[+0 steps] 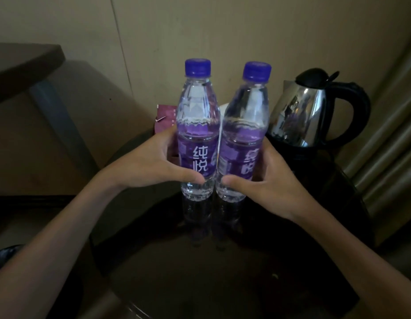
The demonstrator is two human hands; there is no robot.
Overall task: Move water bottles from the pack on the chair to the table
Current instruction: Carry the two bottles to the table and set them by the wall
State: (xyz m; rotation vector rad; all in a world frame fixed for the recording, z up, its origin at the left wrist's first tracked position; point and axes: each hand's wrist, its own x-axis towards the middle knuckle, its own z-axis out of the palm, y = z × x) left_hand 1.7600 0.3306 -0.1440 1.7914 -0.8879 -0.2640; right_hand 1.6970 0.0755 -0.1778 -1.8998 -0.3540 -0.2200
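1. Dim beige wall (222, 31) forms the backdrop, with a dark glossy round bench (199, 261) below it that mirrors whatever stands on it.
2. Left hand (153, 162) wraps the lower label of a clear plastic water bottle with a purple cap and purple label (198, 125). The thumb crosses the front; the fingers (171, 131) curl round the far side, closed on the bottle.
3. Right hand (268, 180) closes the same way on a second, matching clear purple-capped bottle (244, 132), thumb in front; its other fingers are hidden behind the bottle.
4. Both bottles are upright and touch, or nearly touch, at the labels, between the two thumbs. Their bases meet their reflections, so they seem to be resting on the bench or just at it.
5. Gripping low on the body likely keeps each full bottle steady while it is set down side by side.
6. Beyond the right fingers stands a shiny steel electric kettle with a black handle and lid (310, 111), close enough to bump.
7. Past the left fingers, behind the bottles, a small maroon packet (165, 120) stands.
8. Neither the pack nor the chair can be picked out.
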